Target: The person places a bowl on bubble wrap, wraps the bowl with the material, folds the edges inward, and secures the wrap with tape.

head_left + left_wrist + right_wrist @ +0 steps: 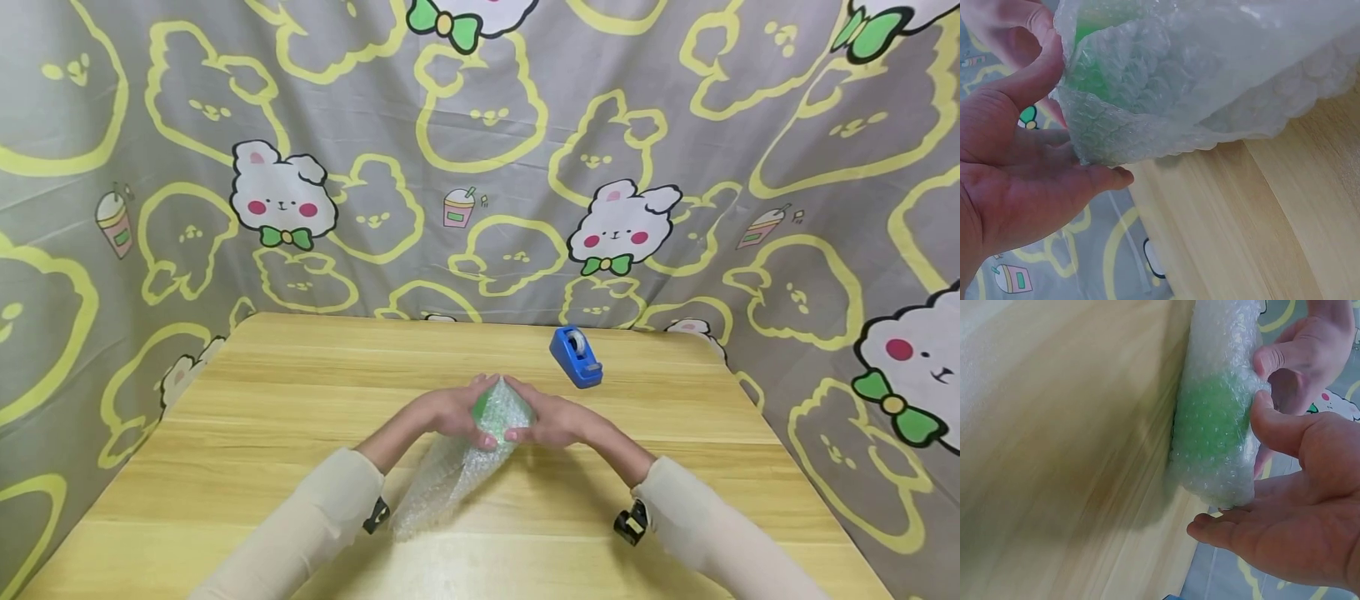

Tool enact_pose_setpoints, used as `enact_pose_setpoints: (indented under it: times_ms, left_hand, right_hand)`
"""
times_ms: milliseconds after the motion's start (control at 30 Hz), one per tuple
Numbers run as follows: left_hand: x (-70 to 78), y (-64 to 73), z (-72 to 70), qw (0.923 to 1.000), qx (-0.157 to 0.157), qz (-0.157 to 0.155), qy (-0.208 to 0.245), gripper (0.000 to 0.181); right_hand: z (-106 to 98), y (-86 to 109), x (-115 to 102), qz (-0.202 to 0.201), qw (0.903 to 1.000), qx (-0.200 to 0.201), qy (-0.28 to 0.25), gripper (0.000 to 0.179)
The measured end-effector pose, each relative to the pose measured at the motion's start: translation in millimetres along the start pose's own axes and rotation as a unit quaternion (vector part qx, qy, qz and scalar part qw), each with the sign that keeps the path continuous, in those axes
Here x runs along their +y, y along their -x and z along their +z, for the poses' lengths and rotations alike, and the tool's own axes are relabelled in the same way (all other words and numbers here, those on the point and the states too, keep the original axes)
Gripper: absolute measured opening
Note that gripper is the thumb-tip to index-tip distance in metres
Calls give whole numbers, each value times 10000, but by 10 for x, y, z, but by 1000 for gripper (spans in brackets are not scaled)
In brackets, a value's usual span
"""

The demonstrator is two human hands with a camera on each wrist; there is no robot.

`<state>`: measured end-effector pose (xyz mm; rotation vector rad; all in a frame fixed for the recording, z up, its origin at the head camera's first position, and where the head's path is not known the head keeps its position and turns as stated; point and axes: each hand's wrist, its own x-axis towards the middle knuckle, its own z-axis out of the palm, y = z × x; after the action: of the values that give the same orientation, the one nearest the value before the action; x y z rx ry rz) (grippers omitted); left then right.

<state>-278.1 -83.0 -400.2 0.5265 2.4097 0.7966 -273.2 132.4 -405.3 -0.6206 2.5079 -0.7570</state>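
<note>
A clear sheet of bubble wrap [450,479] lies around a green object [1210,419], whose kind the film hides. The wrapped part is above the middle of the table, and a loose length trails toward the near left. My left hand [456,412] holds the bundle from the left, thumb on its near side and fingers at its far end. From the right, my right hand [557,421] grips the same end, its thumb [1272,422] pressing the wrap and its fingers reaching under the end. The two thumb tips are close together over the film.
A blue tape dispenser [576,357] with a roll of tape stands on the wooden table [300,367], beyond my right hand. A grey patterned curtain [390,100] hangs behind the table and along both sides.
</note>
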Motion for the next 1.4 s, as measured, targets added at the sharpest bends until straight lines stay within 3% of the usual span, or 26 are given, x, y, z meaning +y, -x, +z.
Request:
enact_pose_setpoints:
  times_ms: [433,733,1000,1233,1400]
  left_hand:
    - [-9,-12,14,9996,73,-28,-264,111]
    - [7,-4,34,9996,163,-70,-233,114]
    - [-15,24,88,9991,381,144,-130,113]
    - [-90,116,124,9952,875,404,157,119]
    - [-251,272,95,9896,980,75,1052,106]
  right_hand:
    - [-68,-49,30,2,9996,-293,-24,98]
    - [-60,-37,26,98,9998,-116,95,101]
    - [-40,-37,26,178,9997,-9,135,101]
    - [-31,-45,-2,353,9992,133,111,102]
    - [-29,-53,-32,461,9985,227,188,102]
